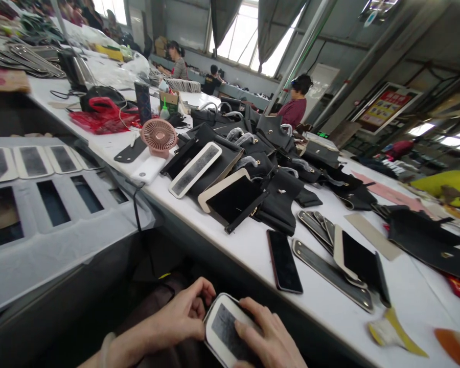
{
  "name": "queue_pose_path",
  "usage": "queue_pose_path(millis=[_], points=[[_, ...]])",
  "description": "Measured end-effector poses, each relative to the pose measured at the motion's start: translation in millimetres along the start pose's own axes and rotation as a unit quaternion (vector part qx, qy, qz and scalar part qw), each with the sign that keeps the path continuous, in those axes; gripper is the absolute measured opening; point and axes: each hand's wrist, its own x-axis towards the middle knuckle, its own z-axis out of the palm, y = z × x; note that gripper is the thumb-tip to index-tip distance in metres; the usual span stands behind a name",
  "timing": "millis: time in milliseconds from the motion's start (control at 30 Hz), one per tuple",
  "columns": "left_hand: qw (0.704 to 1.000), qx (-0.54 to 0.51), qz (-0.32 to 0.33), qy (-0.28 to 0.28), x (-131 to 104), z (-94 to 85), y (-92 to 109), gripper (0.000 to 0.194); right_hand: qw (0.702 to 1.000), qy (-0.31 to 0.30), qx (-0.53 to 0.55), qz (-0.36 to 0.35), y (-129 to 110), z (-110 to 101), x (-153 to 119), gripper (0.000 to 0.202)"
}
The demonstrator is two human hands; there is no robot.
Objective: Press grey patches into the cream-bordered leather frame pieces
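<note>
Below the table's front edge, over my lap, I hold a rounded bag panel point(225, 323) with a cream border and a dark grey centre. My right hand point(270, 335) grips its right side, the thumb pressed on the dark face and the fingers over the far edge. At the panel's left edge my left hand point(187, 313) is closed, its curled fingers and thumb pinching the rim. Similar cream-bordered panels, a long one point(195, 169) among them, lie against black bag parts point(279, 197) on the table. The panel's lower end is cut off by the frame.
On the white table point(214, 235) are a phone point(284, 260), dark straps point(331, 273), a pink fan point(159, 137) and a white power bank point(147, 169). A rack point(76, 245) with more panels stands left. Several people work beyond, one in a maroon top point(293, 110).
</note>
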Motion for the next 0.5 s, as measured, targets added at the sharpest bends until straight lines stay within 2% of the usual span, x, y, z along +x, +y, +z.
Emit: queue_pose_path(millis=[100,200,300,400,500], points=[[1.000,0.002,-0.002,-0.013,-0.1,-2.9,3.8,0.053,0.999,0.031,-0.032,-0.022,1.2,2.3,-0.3,0.050],[0.999,0.021,0.001,-0.044,0.3,-10.3,8.4,0.061,0.997,0.027,-0.060,-0.037,1.9,7.2,-2.2,0.045],[0.993,-0.075,-0.016,-0.092,4.8,-20.8,7.9,0.065,0.996,0.020,-0.073,-0.046,3.3,12.3,-4.6,0.036],[0.973,-0.199,-0.037,-0.108,15.2,-26.4,-3.4,0.052,0.994,0.027,-0.090,-0.059,4.2,16.2,-6.0,0.027],[0.976,-0.207,-0.039,-0.060,29.6,-22.9,-24.2,0.033,0.993,0.041,-0.093,-0.066,4.8,18.1,-5.9,0.026]])
